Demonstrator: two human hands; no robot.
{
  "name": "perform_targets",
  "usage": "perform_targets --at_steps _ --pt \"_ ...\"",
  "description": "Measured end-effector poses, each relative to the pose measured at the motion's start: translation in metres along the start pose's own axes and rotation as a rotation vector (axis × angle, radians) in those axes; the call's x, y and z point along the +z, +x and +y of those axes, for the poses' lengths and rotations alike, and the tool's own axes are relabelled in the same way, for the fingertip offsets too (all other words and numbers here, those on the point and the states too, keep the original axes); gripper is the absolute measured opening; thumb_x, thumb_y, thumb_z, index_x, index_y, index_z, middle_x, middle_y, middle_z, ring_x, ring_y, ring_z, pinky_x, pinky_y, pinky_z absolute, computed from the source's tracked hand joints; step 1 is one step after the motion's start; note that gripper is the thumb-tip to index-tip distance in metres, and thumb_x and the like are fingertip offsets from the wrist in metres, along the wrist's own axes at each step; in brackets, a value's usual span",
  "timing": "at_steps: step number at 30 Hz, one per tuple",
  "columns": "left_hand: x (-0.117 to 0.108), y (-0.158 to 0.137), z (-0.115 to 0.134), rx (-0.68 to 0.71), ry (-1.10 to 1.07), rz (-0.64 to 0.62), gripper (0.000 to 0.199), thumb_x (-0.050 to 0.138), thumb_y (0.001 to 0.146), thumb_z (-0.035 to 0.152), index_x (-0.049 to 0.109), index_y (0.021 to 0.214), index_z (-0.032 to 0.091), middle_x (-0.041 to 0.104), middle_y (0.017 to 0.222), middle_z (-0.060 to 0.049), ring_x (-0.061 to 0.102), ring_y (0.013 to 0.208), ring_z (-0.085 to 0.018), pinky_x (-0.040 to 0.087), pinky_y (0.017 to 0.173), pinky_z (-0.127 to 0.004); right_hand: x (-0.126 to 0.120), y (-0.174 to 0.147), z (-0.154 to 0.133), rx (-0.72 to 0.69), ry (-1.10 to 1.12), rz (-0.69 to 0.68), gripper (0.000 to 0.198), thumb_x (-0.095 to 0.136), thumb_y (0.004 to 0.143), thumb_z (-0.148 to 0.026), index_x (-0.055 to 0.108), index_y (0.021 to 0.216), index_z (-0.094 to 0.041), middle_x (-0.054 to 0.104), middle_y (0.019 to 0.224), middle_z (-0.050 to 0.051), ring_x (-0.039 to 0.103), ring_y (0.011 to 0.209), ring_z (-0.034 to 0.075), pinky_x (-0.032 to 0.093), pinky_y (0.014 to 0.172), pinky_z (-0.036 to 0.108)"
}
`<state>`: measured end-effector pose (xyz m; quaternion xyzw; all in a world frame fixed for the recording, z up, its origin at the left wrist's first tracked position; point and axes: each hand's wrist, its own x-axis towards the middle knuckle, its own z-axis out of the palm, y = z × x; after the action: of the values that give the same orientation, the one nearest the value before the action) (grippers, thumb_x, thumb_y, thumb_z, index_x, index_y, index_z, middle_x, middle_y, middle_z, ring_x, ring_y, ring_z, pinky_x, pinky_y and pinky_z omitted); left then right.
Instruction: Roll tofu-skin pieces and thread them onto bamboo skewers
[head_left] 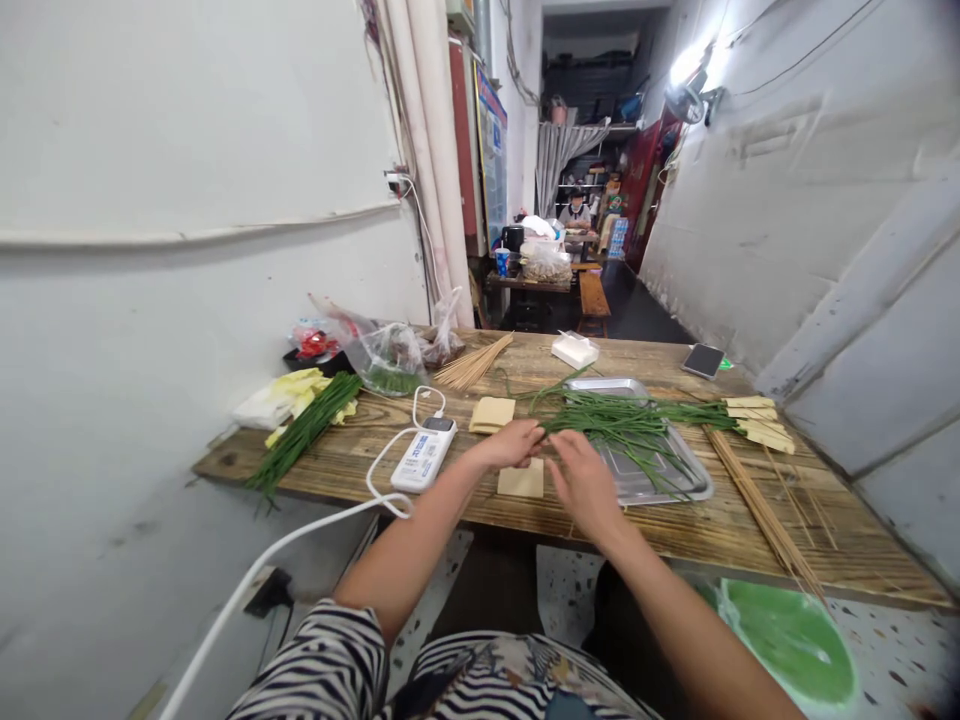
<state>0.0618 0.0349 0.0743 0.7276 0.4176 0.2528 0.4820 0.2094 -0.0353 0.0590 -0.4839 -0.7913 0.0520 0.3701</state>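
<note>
My left hand (517,446) is closed in a pinch at the near-left ends of the green chives (611,420). Close beside it, my right hand (588,482) has its fingers curled round the same ends; how many stalks are between them is hidden. The chives lie in a loose heap across a shallow metal tray (697,480). Below my hands, a single square of beige tofu skin (520,480) lies flat on the wooden table (465,500). A stack of the same squares (493,413) sits just beyond my left hand.
Rolled tofu-skin skewers (757,418) and bare bamboo sticks (765,510) lie on the right. At left are a power strip (424,455), more chives (307,435) and plastic bags (390,355). A phone (703,361) and a green bin (787,640) are on the right.
</note>
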Motion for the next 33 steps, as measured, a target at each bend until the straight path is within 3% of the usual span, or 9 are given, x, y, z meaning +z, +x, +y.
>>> perform_targets --at_steps 3,6,11,15,20,23,25,28,33 --pt "-0.010 -0.013 -0.005 -0.162 -0.159 -0.271 0.041 0.045 0.088 0.056 0.042 0.072 0.018 0.033 0.054 0.009 0.024 0.040 -0.004 0.021 0.039 -0.018 -0.012 0.010 0.012 -0.177 -0.093 -0.144 0.048 0.045 0.086 -0.011 0.045 0.134 -0.016 0.050 0.131 0.016 0.049 0.118 0.025 0.045 0.096 0.042" --pt "-0.015 -0.022 -0.005 -0.260 -0.298 -0.523 0.044 0.052 0.084 0.057 0.037 0.068 0.019 0.025 0.054 0.009 0.021 0.041 -0.004 0.017 0.041 -0.017 -0.013 0.016 0.016 -0.315 -0.121 -0.306 0.044 0.045 0.088 -0.011 0.046 0.132 -0.015 0.056 0.124 0.015 0.054 0.111 0.022 0.048 0.091 0.037" --pt "-0.024 -0.026 -0.008 -0.215 -0.557 -0.672 0.038 0.067 0.077 0.046 0.043 0.074 0.017 0.028 0.059 0.008 0.024 0.046 -0.003 0.017 0.044 -0.018 -0.014 0.013 0.007 -0.395 -0.343 -0.376 0.034 0.044 0.087 -0.006 0.056 0.118 -0.011 0.064 0.093 0.012 0.058 0.086 0.021 0.050 0.074 0.031" --pt "-0.027 -0.029 -0.016 -0.157 -0.565 -0.538 0.038 0.066 0.078 0.048 0.051 0.077 0.013 0.042 0.067 0.004 0.030 0.050 -0.004 0.024 0.047 -0.019 -0.006 0.007 0.015 -0.429 -0.320 -0.298 0.034 0.041 0.087 -0.005 0.057 0.116 -0.011 0.064 0.092 0.012 0.058 0.083 0.020 0.050 0.072 0.030" --pt "-0.018 -0.038 -0.041 -0.031 -0.152 -0.087 0.033 0.066 0.077 0.044 0.069 0.083 0.012 0.064 0.073 -0.003 0.052 0.063 -0.011 0.043 0.061 -0.023 0.027 -0.006 0.036 -0.354 -0.132 -0.178 0.030 0.036 0.094 -0.013 0.059 0.113 -0.014 0.065 0.091 0.011 0.059 0.081 0.019 0.051 0.071 0.031" --pt "-0.006 -0.048 -0.062 0.107 -0.051 0.200 0.024 0.070 0.075 0.037 0.074 0.082 0.015 0.072 0.087 -0.008 0.062 0.082 -0.018 0.049 0.080 -0.030 0.044 -0.015 0.044 -0.362 -0.087 -0.142 0.030 0.037 0.095 -0.016 0.060 0.114 -0.014 0.066 0.090 0.012 0.059 0.084 0.020 0.051 0.074 0.033" --pt "0.001 -0.053 -0.075 0.178 -0.001 0.315 0.019 0.070 0.075 0.034 0.075 0.082 0.016 0.073 0.089 -0.008 0.064 0.085 -0.019 0.049 0.084 -0.032 0.051 -0.019 0.046 -0.376 -0.079 -0.161 0.031 0.037 0.095 -0.015 0.060 0.115 -0.014 0.065 0.090 0.012 0.059 0.084 0.019 0.051 0.075 0.033" --pt "0.008 -0.058 -0.090 0.290 0.081 0.349 0.020 0.066 0.081 0.035 0.075 0.084 0.018 0.072 0.091 -0.008 0.066 0.085 -0.018 0.052 0.082 -0.032 0.055 -0.022 0.050 -0.398 -0.084 -0.204 0.032 0.037 0.094 -0.013 0.059 0.118 -0.015 0.064 0.090 0.011 0.058 0.081 0.019 0.051 0.076 0.033" --pt "0.009 -0.057 -0.099 0.468 0.271 0.266 0.024 0.054 0.090 0.031 0.074 0.085 0.017 0.071 0.093 -0.010 0.064 0.086 -0.016 0.051 0.080 -0.031 0.053 -0.025 0.051 -0.442 -0.174 -0.275 0.032 0.037 0.094 -0.013 0.059 0.116 -0.011 0.062 0.088 0.013 0.055 0.079 0.020 0.049 0.072 0.034"
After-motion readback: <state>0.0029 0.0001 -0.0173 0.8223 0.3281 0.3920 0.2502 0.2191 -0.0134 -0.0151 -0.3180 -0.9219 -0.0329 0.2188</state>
